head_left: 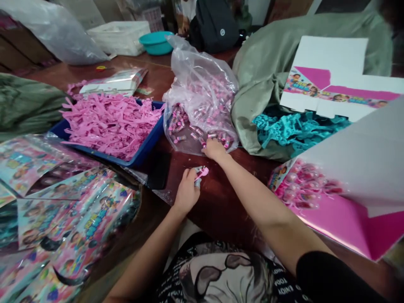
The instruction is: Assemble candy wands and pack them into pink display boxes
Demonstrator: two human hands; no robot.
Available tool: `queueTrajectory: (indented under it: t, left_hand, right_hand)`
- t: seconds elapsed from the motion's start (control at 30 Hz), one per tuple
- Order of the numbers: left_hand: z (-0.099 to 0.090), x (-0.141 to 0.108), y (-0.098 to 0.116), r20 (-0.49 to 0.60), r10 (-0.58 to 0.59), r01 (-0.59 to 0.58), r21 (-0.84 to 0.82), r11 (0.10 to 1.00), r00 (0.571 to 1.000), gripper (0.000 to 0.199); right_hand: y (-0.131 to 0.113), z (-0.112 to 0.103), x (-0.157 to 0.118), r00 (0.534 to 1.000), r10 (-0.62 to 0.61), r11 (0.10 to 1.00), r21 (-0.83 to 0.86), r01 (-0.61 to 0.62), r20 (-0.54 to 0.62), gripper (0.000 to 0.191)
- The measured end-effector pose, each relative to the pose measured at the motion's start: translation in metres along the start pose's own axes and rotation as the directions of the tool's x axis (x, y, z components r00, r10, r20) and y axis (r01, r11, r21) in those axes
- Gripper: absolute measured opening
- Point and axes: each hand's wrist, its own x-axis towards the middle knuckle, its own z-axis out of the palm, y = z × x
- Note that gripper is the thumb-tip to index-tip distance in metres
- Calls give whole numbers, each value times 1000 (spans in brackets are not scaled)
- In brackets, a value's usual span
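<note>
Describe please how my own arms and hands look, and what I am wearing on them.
Your left hand and right hand are bare, with no gloves, and no ring or watch shows. Both forearms are uncovered. A black sleeve covers the upper right arm. Your black top has white lettering and a large printed picture.

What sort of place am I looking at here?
Probably a small, informal packing workspace, perhaps in a home. A wooden table holds printed packaging sheets, a bag of small pink tubes, and a blue tray of pink paper shreds.
</note>
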Motion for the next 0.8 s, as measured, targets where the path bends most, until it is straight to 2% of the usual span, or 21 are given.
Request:
queueTrajectory:
  t: [0.07,0.17,0.23,0.33,0.37,0.47,0.57,0.67,0.8]
  left_hand:
    - [-10,-3,-10,29,-13,18,-176,984,999,35]
    - [-20,-4,-23,86,-12,48,-430,901,996,33]
    - [-24,-5,-26,174,23,74,-531,844,985,27]
    - [-29,-5,-20,317,100,119,-602,789,943,23]
    - [-30,-5,-16,344,116,127,-608,784,932,21]
    - [-32,-2,-1,387,147,130,-603,787,910,18]
    - [-36,0,12,431,168,82,-503,861,887,13]
    - [-40,-2,22,395,228,-77,-363,929,890,17]
    - [-41,-10,29,275,361,-306,-222,926,891,29]
  right_hand:
    - [7,1,-16,995,-80,997,10,79,51,38]
    - [26,-3,-62,967,-234,971,80,226,102,26]
    - [40,-8,-97,923,-374,916,195,351,96,28]
    - [55,-18,-138,829,-555,793,343,503,67,32]
    - [59,-22,-146,820,-568,779,360,512,62,32]
    - [64,-32,-158,842,-536,810,321,492,60,31]
    - [64,-42,-163,809,-587,790,242,564,33,24]
    - [62,-48,-171,758,-653,753,116,648,8,23]
    - [59,-52,-186,710,-704,705,-116,700,5,27]
